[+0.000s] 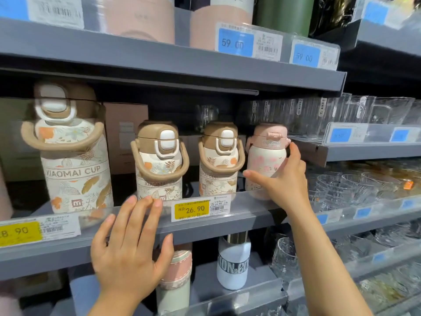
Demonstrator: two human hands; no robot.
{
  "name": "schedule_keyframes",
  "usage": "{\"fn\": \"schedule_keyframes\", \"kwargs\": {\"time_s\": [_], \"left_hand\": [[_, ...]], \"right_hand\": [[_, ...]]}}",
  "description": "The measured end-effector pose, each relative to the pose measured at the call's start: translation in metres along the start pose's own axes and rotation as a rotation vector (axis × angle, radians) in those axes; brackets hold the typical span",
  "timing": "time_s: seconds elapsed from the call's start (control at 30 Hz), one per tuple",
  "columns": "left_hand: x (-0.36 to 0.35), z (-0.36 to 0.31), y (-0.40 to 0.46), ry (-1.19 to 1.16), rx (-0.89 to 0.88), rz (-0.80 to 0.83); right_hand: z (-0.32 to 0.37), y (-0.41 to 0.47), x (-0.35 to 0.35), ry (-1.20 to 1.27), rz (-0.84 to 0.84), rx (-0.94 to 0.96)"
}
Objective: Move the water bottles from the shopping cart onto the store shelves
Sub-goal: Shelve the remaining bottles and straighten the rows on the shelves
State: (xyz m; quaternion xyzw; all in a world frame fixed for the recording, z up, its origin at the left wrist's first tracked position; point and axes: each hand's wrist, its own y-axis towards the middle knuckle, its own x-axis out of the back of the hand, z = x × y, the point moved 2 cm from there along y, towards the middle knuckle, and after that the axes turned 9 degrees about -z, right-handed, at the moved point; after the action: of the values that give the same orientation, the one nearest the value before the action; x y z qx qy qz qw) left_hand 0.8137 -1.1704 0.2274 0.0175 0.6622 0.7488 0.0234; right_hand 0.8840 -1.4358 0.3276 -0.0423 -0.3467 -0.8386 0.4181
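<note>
Your right hand (283,179) pinches the pink bottle (265,160) at the shelf (246,215) edge; left hand (127,249) spread; a nudge could topple it

Middle shelf (246,221): open gaps separate the three brown-lidded bottles (159,160); headroom remains beneath the upper shelf (182,71) over the small ones. The pink bottle (265,160) stands at the right end, cartons (125,135) behind.

Bright, even store light fell from above, leaving deep shadow behind the bottles beyond both hands. Wide-angle distortion bowed the grey metal shelf edges (227,71); corners blurred.
</note>
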Motion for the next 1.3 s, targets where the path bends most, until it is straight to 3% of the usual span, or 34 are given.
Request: {"fn": "schedule_keyframes", "kwargs": {"time_s": [0.17, 0.47, 0.67, 0.93, 1.17, 1.3], "left_hand": [[-0.001, 0.000, 0.000, 0.024, -0.010, -0.011], [0.002, -0.001, 0.004, 0.018, -0.002, -0.008], [0.000, -0.001, 0.001, 0.043, -0.017, -0.019], [0.000, -0.001, 0.000, 0.043, -0.009, -0.013], [0.000, -0.001, 0.001, 0.040, -0.004, -0.023], [0.000, -0.001, 0.001, 0.038, -0.007, -0.023]], "right_hand": [[-0.001, 0.008, 0.006, 0.075, 0.125, -0.097], [-0.003, 0.003, 0.001, -0.072, 0.036, -0.044], [-0.015, 0.017, 0.014, 0.266, 0.165, -0.176], [-0.014, 0.011, 0.003, 0.069, 0.116, -0.061], [-0.012, 0.025, 0.012, 0.266, 0.243, -0.084], [-0.014, 0.019, 0.007, 0.200, 0.140, -0.079]]}}
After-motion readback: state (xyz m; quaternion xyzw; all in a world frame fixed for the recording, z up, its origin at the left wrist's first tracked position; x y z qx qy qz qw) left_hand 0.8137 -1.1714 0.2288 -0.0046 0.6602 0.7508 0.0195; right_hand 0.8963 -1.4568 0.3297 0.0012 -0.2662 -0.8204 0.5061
